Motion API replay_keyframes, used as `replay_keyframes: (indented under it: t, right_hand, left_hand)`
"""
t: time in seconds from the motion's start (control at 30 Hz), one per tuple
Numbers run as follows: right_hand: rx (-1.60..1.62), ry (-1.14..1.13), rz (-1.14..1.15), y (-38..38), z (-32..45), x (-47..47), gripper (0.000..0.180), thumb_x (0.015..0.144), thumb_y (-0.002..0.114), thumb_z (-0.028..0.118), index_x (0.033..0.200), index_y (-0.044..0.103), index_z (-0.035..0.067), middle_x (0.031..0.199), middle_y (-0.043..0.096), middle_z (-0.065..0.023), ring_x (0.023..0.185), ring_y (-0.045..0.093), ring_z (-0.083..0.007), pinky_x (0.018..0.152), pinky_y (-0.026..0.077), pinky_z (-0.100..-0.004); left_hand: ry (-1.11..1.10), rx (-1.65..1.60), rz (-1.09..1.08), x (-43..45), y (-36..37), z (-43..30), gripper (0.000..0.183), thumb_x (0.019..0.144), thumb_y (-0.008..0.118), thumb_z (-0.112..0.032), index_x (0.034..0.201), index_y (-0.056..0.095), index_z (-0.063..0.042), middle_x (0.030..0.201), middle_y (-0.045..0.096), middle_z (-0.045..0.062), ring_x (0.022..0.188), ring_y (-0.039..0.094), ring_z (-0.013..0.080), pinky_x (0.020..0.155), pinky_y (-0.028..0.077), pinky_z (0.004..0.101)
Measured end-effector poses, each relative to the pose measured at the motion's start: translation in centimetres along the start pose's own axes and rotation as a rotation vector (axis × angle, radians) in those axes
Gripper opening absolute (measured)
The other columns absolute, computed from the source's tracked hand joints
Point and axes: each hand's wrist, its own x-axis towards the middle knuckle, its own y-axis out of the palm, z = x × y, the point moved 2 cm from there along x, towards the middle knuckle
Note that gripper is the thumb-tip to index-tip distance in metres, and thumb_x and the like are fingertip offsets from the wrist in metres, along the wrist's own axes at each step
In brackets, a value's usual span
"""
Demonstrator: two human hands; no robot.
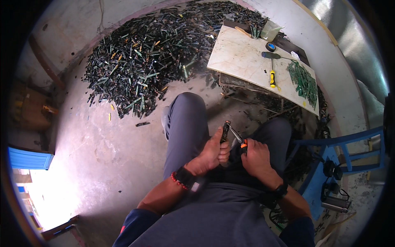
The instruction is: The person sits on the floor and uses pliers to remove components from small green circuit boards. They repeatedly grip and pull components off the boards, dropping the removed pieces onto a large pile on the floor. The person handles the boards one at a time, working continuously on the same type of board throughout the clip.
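My left hand (212, 152) grips a narrow dark part (226, 131), its upper end standing out above the thumb. Its exact kind cannot be told. In my right hand (257, 156) is a pair of pliers (236, 134) with orange and black handles. The metal jaws point up and left, with their tips at or very close to the upper end of the dark part; whether they bite on it is too small to tell. Both hands are over my lap, between my knees.
A large heap of dark strips (148, 61) covers the floor ahead. On the pale board (240, 58) at right lie green circuit board strips (302, 80), a yellow-handled screwdriver (272, 78), a dark-handled screwdriver (271, 55), tape (270, 47) and a plastic container (269, 31). A blue chair (319, 182) stands right.
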Motion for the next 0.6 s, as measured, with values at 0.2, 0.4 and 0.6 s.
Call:
replay_keyframes:
  t: [0.2, 0.4, 0.6]
  right_hand:
    - [-0.110, 0.012, -0.071, -0.1, 0.4, 0.4, 0.042, 0.071, 0.066, 0.014, 0.107, 0.051, -0.001, 0.090, 0.060, -0.0155, 0.082, 0.058, -0.0300, 0.075, 0.040, -0.0397]
    - [-0.119, 0.052, -0.055, 0.5, 0.4, 0.7, 0.046, 0.070, 0.067, 0.015, 0.109, 0.050, -0.002, 0.092, 0.060, -0.0161, 0.084, 0.058, -0.0308, 0.075, 0.042, -0.0406]
    - [-0.097, 0.085, -0.040, 0.7, 0.7, 0.7, 0.050, 0.069, 0.068, 0.015, 0.111, 0.049, -0.003, 0.094, 0.059, -0.0168, 0.087, 0.058, -0.0324, 0.076, 0.044, -0.0416]
  left_hand:
    - [0.021, 0.001, -0.051, 0.0, -0.1, 0.0, 0.060, 0.093, 0.032, -0.065, 0.056, 0.018, -0.020, 0.052, 0.015, -0.006, 0.043, 0.014, 0.0095, 0.041, 0.013, 0.0262]
    - [0.035, 0.011, -0.063, 0.1, -0.2, 0.1, 0.061, 0.092, 0.034, -0.066, 0.056, 0.018, -0.020, 0.052, 0.015, -0.006, 0.043, 0.015, 0.0093, 0.042, 0.013, 0.0263]
    - [0.050, 0.024, -0.051, 0.1, -0.4, 0.0, 0.062, 0.091, 0.035, -0.067, 0.056, 0.018, -0.020, 0.052, 0.015, -0.006, 0.043, 0.014, 0.0094, 0.042, 0.013, 0.0263]
